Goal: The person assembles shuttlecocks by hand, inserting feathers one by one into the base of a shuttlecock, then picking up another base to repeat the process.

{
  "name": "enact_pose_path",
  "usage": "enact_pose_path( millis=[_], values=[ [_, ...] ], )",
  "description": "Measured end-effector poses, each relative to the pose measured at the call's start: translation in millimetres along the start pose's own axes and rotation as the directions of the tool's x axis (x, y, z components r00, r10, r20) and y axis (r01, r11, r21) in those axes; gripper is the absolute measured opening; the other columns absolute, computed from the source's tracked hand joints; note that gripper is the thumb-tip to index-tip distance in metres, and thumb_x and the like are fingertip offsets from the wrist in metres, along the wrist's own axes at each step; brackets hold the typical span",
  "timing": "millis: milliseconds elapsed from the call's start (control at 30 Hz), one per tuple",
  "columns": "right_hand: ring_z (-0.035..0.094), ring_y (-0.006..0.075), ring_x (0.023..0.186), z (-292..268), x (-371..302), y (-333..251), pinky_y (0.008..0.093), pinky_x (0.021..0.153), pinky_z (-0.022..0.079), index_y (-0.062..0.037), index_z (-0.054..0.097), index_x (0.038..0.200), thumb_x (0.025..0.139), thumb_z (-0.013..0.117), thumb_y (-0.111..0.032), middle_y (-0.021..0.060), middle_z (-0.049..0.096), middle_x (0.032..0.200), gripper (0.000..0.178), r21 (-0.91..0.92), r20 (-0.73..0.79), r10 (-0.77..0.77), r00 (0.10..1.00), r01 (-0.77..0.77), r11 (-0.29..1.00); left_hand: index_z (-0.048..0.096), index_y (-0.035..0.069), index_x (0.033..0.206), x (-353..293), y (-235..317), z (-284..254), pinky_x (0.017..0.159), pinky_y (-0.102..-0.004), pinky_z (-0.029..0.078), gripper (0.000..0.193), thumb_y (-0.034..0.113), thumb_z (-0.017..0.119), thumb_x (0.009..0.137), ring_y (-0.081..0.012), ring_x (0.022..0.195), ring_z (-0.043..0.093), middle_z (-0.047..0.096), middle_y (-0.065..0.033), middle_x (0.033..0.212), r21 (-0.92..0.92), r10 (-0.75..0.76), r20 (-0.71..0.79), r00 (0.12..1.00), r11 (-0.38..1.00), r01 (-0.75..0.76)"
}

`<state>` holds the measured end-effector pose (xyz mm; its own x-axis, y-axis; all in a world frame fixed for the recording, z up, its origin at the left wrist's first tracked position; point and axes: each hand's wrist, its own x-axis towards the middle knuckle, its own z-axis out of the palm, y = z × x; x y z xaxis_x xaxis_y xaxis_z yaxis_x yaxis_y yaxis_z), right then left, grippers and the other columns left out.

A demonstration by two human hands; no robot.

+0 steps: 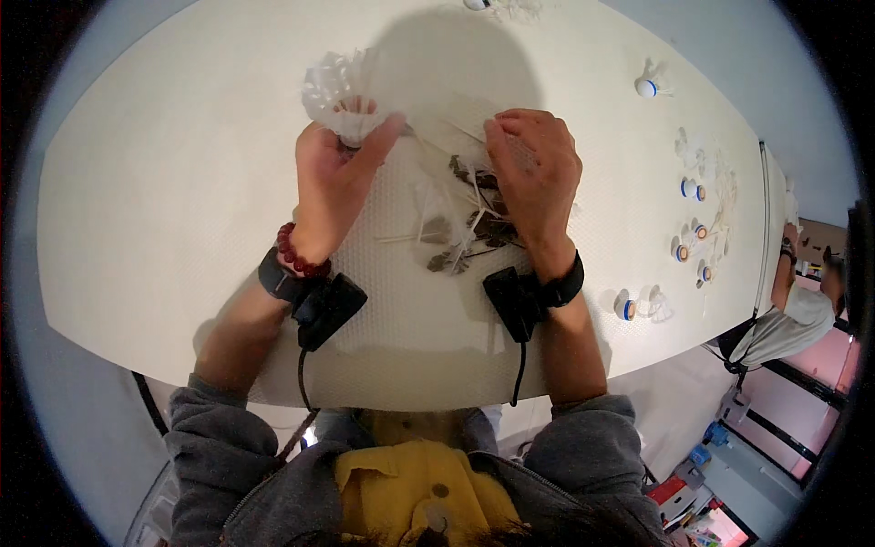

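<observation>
From the head view, the dismantling looks partly done, I'd judge: loose white and dark feathers (pixel 469 228) lie scattered on the pale textured table (pixel 164 228), and several blue-banded cork bases (pixel 685 252) sit well apart to the right. The left hand (pixel 333 178) is closed around a white feathered shuttlecock (pixel 335 87), held above the table. The right hand (pixel 533 169) pinches thin white feather quills (pixel 460 123) between them, fingers curled narrow.

Both forearms come up from the lower edge, sleeves pushed back, each wrist banded. The left hand (pixel 333 169) is raised with palm facing inward, thumb and fingers pinched together at the top. The right hand (pixel 536 173) lies palm down, fingers curled and pressing.
</observation>
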<state>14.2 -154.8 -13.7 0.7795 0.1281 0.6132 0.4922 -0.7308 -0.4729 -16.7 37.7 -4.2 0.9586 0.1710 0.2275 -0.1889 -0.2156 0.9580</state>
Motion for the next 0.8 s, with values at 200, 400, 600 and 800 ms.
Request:
enact_pose_path(
  millis=[200, 400, 600, 800],
  values=[
    [0.057, 0.0261, 0.081, -4.0, -2.1, 1.6, 0.0373, 0.073, 0.043, -0.0091, 0.066, 0.078, 0.067, 0.069, -0.018, 0.0053, 0.064, 0.084, 0.015, -0.028, 0.071, -0.112, 0.991, 0.114, 0.993, 0.058, 0.000, 0.079, -1.0, 4.0, 4.2, 0.047, -0.0197, 0.032, 0.015, 0.011, 0.062, 0.086, -0.0025, 0.054, 0.040, 0.050, 0.0036, 0.060, -0.130, -0.050, -0.010, 0.999, 0.990, 0.048],
    [0.054, 0.0251, 0.076, -6.5, -0.7, -4.5, 0.0356, 0.067, 0.044, -0.0105, 0.059, 0.065, 0.067, 0.067, -0.020, 0.0040, 0.057, 0.072, 0.012, -0.217, 0.170, -0.154, 0.973, 0.190, 0.958, 0.059, 0.000, 0.078, -0.9, 4.2, 4.3, 0.047, -0.0200, 0.031, 0.015, 0.012, 0.063, 0.086, -0.0025, 0.055, 0.040, 0.050, 0.0040, 0.061, -0.107, -0.056, 0.021, 0.998, 0.993, 0.057],
    [0.053, 0.0258, 0.076, -1.9, -1.7, -9.2, 0.0380, 0.064, 0.047, -0.0091, 0.061, 0.067, 0.072, 0.064, -0.020, 0.0064, 0.055, 0.072, 0.012, -0.254, 0.201, 0.062, 0.978, -0.009, 0.967, 0.060, -0.001, 0.076, -0.2, 0.7, 3.7, 0.047, -0.0198, 0.033, 0.016, 0.013, 0.064, 0.085, -0.0027, 0.054, 0.041, 0.051, 0.0028, 0.059, -0.028, 0.012, 0.032, 0.999, 1.000, -0.011],
    [0.059, 0.0186, 0.069, -6.5, -3.2, -14.8, 0.0278, 0.059, 0.048, -0.0039, 0.067, 0.081, 0.075, 0.069, -0.016, 0.0079, 0.062, 0.074, 0.014, 0.231, 0.176, 0.341, 0.923, -0.375, 0.898, 0.061, 0.000, 0.077, -3.9, 1.1, 2.0, 0.048, -0.0208, 0.038, 0.018, 0.016, 0.065, 0.084, -0.0038, 0.055, 0.046, 0.056, 0.0005, 0.061, 0.026, -0.037, 0.087, 0.996, 0.999, 0.035]
  ],
)
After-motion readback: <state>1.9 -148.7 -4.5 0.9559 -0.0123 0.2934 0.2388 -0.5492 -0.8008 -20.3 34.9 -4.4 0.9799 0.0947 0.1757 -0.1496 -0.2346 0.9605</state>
